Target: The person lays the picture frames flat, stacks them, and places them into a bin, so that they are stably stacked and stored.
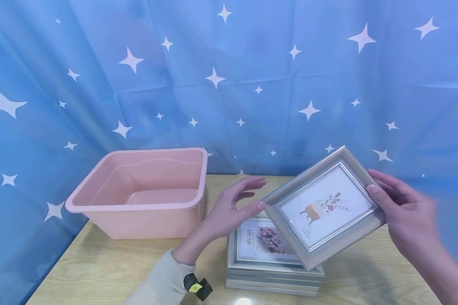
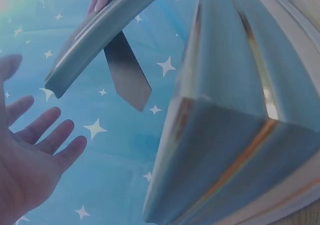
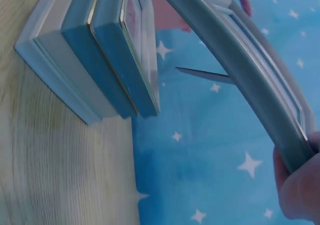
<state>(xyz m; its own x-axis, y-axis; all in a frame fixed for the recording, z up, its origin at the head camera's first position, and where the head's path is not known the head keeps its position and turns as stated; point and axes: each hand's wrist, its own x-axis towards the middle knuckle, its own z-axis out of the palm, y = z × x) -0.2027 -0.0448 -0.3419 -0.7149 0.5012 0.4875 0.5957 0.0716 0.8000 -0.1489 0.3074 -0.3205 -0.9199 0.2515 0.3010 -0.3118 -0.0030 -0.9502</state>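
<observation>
My right hand (image 1: 412, 216) grips a silver picture frame (image 1: 326, 209) by its right edge, with the thumb on the front. The frame is tilted above the stack, its face with a plant drawing toward the head camera. My left hand (image 1: 233, 207) is beside the frame's left corner, fingers spread; whether the thumb touches it I cannot tell. Beneath lies a stack of picture frames (image 1: 272, 277), the top one showing pink flowers, partly covered by the held frame. In the left wrist view, a stand leg (image 2: 127, 75) sticks out from the held frame's back.
A pink plastic bin (image 1: 137, 220) stands to the left of the stack on the wood-grain table (image 1: 110, 258). Behind the table hangs a blue cloth (image 1: 252, 51) with white stars. A black strap device (image 1: 196, 287) is on the left wrist.
</observation>
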